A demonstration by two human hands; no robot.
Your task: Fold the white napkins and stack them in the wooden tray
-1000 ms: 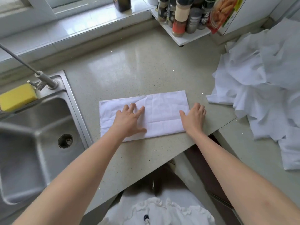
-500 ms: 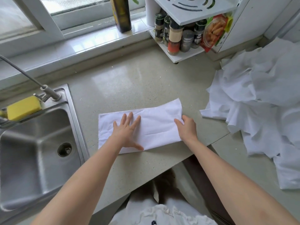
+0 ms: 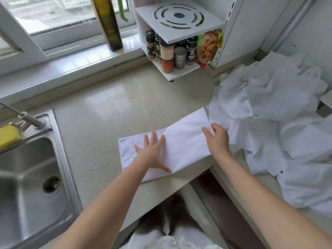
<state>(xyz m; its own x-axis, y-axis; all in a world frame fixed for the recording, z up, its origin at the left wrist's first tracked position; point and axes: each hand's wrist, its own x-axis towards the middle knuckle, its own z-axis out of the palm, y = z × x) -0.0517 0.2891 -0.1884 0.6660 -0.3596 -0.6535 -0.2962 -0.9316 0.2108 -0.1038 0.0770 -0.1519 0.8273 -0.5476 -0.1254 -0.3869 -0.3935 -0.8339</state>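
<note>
**Mostly white and grey here**

White napkin (image 3: 179,141), white heap (image 3: 269,123) at right. Speckled beige counter (image 3: 107,114), steel-grey sink (image 3: 27,177), yellow sponge (image 3: 8,135) at left. Dark olive bottle (image 3: 107,24) up top, red-filled spice jar (image 3: 167,58), white rack (image 3: 177,17) with ring cutouts.

No text can be read with certainty: beyond the right hand (image 3: 217,139), the dark-capped spice jar (image 3: 191,51) on the white rack (image 3: 179,72) bears small label characters too blurred to make out, and the snack packet (image 3: 206,48) beside it shows only a picture
</note>
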